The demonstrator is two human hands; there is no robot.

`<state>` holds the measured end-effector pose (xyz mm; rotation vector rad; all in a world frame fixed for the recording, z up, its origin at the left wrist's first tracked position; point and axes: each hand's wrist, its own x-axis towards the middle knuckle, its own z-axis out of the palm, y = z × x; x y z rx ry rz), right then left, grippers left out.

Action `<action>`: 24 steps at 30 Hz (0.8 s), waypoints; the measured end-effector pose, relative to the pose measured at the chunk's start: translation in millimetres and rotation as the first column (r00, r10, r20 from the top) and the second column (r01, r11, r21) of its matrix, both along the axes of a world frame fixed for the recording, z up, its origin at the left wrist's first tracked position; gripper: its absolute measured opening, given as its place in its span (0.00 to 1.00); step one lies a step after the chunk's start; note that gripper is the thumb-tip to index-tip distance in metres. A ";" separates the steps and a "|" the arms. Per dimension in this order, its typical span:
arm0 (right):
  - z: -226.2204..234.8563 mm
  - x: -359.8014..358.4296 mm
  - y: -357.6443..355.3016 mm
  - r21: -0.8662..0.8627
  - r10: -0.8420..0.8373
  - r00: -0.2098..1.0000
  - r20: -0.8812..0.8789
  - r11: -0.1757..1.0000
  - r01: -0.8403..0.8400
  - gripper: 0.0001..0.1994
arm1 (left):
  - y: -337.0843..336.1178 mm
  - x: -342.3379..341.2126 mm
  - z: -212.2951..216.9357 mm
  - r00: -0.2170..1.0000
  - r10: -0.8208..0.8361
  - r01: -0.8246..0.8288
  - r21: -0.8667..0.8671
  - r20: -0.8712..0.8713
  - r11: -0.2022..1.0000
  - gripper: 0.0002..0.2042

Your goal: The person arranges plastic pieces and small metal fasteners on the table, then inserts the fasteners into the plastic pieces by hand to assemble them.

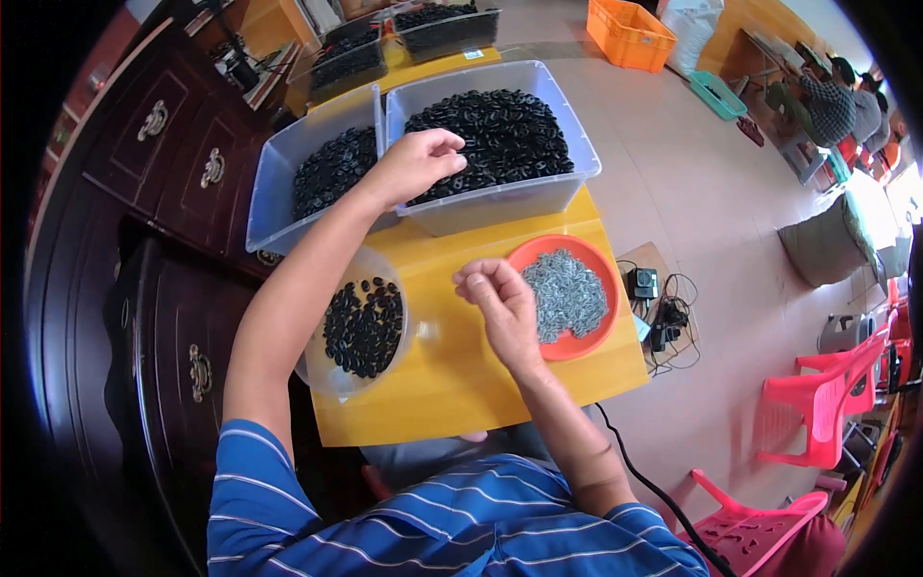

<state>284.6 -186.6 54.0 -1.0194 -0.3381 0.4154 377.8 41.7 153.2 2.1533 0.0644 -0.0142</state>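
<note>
My left hand (415, 167) is over the front left corner of a translucent bin (490, 204) heaped with small black oval parts (510, 135). Its fingers are bent, with a gap between thumb and forefinger, and nothing shows in them. Close to the left rim of an orange-red bowl (610, 327), my right hand (505, 306) is closed in a pinch above the yellow table (461, 385). Whatever is between its fingertips is too small to make out. Many small silvery metal pieces (569, 293) fill the bowl. Left of that hand, a round clear tub (404, 332) contains more black oval parts (363, 327).
A second translucent bin (279, 163) of black parts adjoins the first. Dark wooden drawers (183, 163) border the left side. Cables and a black device (642, 284) lie right of the table. Pink chairs (817, 394) stand further right; people (829, 106) sit at the far right.
</note>
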 end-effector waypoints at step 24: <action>-4.2 56.7 14.4 -0.350 0.015 0.952 0.305 0.932 0.097 0.34 | -6.0 127.2 -79.8 0.943 -0.082 0.249 0.524 -0.322 0.815 0.31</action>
